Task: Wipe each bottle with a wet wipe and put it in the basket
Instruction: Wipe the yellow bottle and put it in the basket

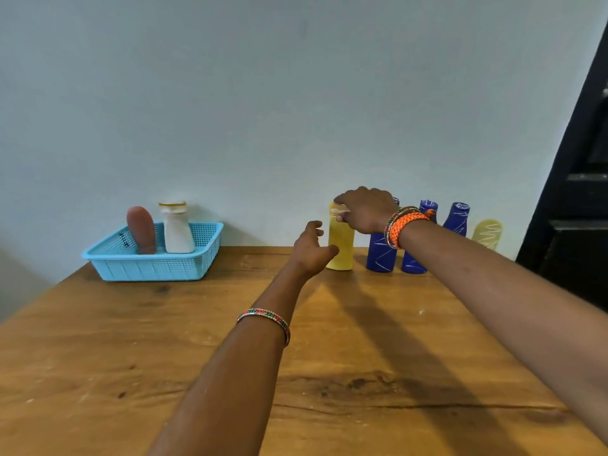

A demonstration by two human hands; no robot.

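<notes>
Right hand (365, 210): grip curled over top of upright yellow bottle (340, 245) at tabletop (197, 340) rear. Left hand (312, 248): grip spread, beside bottle. Blue bottles (381, 255) adjacent; no legible labels. Basket (151, 264) far left, holding two bottles.

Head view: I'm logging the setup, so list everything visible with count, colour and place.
Basket: one, light blue, far left of the table.
Bottles in the basket: two, a brown one and a white one, standing.
Yellow bottle: one, upright by the wall, under the right hand.
Blue bottles: three, with white scribbles, in a row to its right.
Pale yellow bottle: one, far right of the row.
Table: one, brown wood.
Wall: light blue-grey, behind.
Door: dark, right edge.
Hands: left hand beside the yellow bottle, fingers loose; right hand gripping its top; bracelets on both wrists.
</notes>
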